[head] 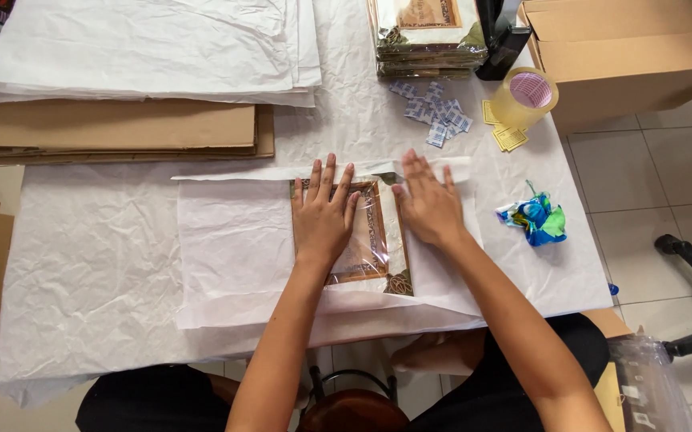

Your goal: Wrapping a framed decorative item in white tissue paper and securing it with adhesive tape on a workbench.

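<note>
A flat framed picture in clear plastic (374, 240) lies on a sheet of white tissue paper (230, 248) in the middle of the table. My left hand (324, 216) rests flat on the picture, fingers spread. My right hand (428, 204) presses flat on a fold of the tissue paper that covers the picture's right side. Neither hand grips anything.
A stack of white paper (146, 48) lies on flattened cardboard (114, 132) at the back left. A pile of wrapped pictures (426, 40), small sachets (436, 112), a tape roll (524, 96), yellow tags (509, 138), a crumpled blue-green wrapper (536, 218) and a cardboard box (626, 56) sit to the right.
</note>
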